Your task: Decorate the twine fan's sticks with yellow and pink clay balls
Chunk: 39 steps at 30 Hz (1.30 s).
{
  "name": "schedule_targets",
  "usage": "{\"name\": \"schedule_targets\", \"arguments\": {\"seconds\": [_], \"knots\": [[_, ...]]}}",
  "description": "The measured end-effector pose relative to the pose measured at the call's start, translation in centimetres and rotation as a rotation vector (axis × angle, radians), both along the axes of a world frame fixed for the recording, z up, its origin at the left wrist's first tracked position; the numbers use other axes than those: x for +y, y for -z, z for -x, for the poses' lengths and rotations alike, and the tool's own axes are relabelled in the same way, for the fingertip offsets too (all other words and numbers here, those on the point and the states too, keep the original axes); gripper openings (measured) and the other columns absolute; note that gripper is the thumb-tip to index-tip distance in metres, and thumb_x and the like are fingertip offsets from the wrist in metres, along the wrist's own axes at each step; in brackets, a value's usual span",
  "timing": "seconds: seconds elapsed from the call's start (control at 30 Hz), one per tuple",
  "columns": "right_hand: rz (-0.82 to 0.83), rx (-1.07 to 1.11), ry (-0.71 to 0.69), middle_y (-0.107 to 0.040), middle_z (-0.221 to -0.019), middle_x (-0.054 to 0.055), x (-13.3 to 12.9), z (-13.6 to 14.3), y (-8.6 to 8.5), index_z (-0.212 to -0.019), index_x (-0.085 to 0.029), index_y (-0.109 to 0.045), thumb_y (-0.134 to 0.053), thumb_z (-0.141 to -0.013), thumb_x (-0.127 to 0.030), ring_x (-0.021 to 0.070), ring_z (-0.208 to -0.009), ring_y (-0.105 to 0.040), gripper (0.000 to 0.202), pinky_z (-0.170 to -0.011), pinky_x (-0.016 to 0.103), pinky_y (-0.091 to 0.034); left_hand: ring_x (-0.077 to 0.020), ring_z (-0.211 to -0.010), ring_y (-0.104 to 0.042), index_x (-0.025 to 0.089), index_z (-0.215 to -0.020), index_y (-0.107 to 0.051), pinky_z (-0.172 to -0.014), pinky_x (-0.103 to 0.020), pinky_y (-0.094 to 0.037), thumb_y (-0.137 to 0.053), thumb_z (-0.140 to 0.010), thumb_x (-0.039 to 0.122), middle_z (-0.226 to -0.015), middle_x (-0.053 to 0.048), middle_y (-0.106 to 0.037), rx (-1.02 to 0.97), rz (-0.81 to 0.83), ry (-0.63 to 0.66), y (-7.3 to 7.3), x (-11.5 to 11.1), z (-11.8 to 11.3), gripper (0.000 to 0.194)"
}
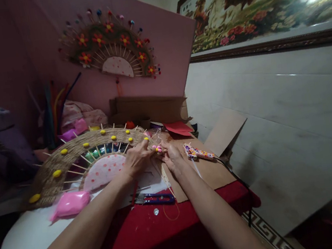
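Note:
A small pink clay flower with a yellow centre sits between my two hands at the right end of a twine-wrapped fan. My left hand is closed, with its fingertips against the flower's left side and the fan's end. From the right, my right hand pinches at the flower, its fingertips partly hidden. Yellow clay dots run along the fan's twine band, and thin sticks join it to a white half-disc with pink spots.
A pink clay packet and blue-handled thread snips lie near the front. A patterned glue gun with a black cord rests on cardboard at right. A finished flower fan hangs on the pink board behind.

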State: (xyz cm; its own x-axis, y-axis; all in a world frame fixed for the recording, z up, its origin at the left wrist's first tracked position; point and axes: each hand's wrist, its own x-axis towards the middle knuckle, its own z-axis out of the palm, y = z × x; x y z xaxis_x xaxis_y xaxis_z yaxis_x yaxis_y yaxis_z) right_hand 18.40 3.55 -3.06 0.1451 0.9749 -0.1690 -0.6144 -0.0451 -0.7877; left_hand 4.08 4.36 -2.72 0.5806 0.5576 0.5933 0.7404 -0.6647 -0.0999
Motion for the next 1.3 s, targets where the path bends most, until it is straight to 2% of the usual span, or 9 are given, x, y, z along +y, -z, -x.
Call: {"name": "schedule_targets", "arguments": {"seconds": [0.13, 0.33, 0.47, 0.67, 0.83, 1.07, 1.3], "knots": [[-0.003, 0.001, -0.001, -0.057, -0.051, -0.003, 0.01, -0.04, 0.03, -0.068, -0.018, -0.049, -0.063, -0.079, -0.022, 0.0071, -0.042, -0.048, 0.019, -0.043, 0.018, -0.043, -0.015, -0.074, -0.054, 0.03, -0.096, -0.071, -0.054, -0.025, -0.032, -0.039, -0.092, 0.041, -0.098, -0.009, -0.057, -0.026, -0.017, -0.003, 0.17, 0.02, 0.03, 0.033], [-0.015, 0.008, -0.003, -0.054, -0.049, -0.004, 0.03, -0.03, 0.09, -0.068, -0.018, -0.048, -0.062, -0.079, -0.022, 0.007, -0.042, -0.048, 0.018, -0.045, 0.018, -0.045, -0.0157, -0.078, -0.056, 0.029, -0.105, -0.067, -0.056, -0.025, -0.036, -0.042, -0.09, 0.029, -0.101, -0.008, -0.056, -0.032, 0.041, -0.044, -0.15, -0.27, 0.07, 0.029], [-0.029, 0.008, 0.011, -0.054, -0.05, -0.004, -0.04, 0.05, 0.06, -0.069, -0.018, -0.048, -0.063, -0.079, -0.022, 0.0074, -0.043, -0.049, 0.018, -0.045, 0.018, -0.045, -0.0162, -0.078, -0.057, 0.025, -0.096, -0.069, -0.055, -0.026, -0.035, -0.041, -0.09, 0.03, -0.1, -0.008, -0.056, -0.049, 0.022, -0.091, -0.05, -0.24, -0.05, 0.029], [-0.028, 0.007, -0.001, -0.056, -0.051, -0.003, -0.3, 0.15, -0.23, -0.068, -0.017, -0.049, -0.06, -0.078, -0.016, 0.0067, -0.042, -0.048, 0.015, -0.045, 0.018, -0.045, -0.0156, -0.075, -0.056, 0.021, -0.09, -0.069, -0.055, -0.026, -0.034, -0.038, -0.092, 0.033, -0.095, -0.009, -0.056, -0.012, 0.016, -0.027, 0.4, -0.08, -0.3, 0.033], [-0.032, 0.011, 0.005, -0.055, -0.05, -0.004, -0.36, 0.21, -0.36, -0.067, -0.018, -0.048, -0.061, -0.079, -0.018, 0.0064, -0.041, -0.048, 0.018, -0.044, 0.017, -0.044, -0.0164, -0.078, -0.056, 0.022, -0.097, -0.068, -0.056, -0.026, -0.035, -0.038, -0.092, 0.028, -0.093, -0.009, -0.057, -0.015, 0.013, -0.045, 0.51, -0.08, -0.31, 0.031], [-0.027, -0.003, 0.001, -0.055, -0.046, -0.003, -0.59, 0.38, -0.68, -0.063, -0.017, -0.051, -0.059, -0.08, -0.017, 0.0074, -0.04, -0.047, 0.018, -0.044, 0.019, -0.045, -0.019, -0.081, -0.055, 0.017, -0.094, -0.065, -0.056, -0.027, -0.035, -0.04, -0.091, 0.025, -0.092, -0.01, -0.057, 0.069, -0.012, -0.059, 0.59, -0.62, -0.76, 0.026], [-0.021, 0.002, 0.03, -0.054, -0.048, -0.004, -0.5, 0.31, -0.52, -0.065, -0.016, -0.051, -0.055, -0.081, -0.013, 0.0054, -0.041, -0.046, 0.017, -0.046, 0.016, -0.044, -0.0184, -0.083, -0.056, 0.02, -0.101, -0.063, -0.059, -0.026, -0.037, -0.038, -0.092, 0.024, -0.096, -0.01, -0.058, 0.012, -0.025, -0.088, 0.42, -0.76, -0.84, 0.027]]}}
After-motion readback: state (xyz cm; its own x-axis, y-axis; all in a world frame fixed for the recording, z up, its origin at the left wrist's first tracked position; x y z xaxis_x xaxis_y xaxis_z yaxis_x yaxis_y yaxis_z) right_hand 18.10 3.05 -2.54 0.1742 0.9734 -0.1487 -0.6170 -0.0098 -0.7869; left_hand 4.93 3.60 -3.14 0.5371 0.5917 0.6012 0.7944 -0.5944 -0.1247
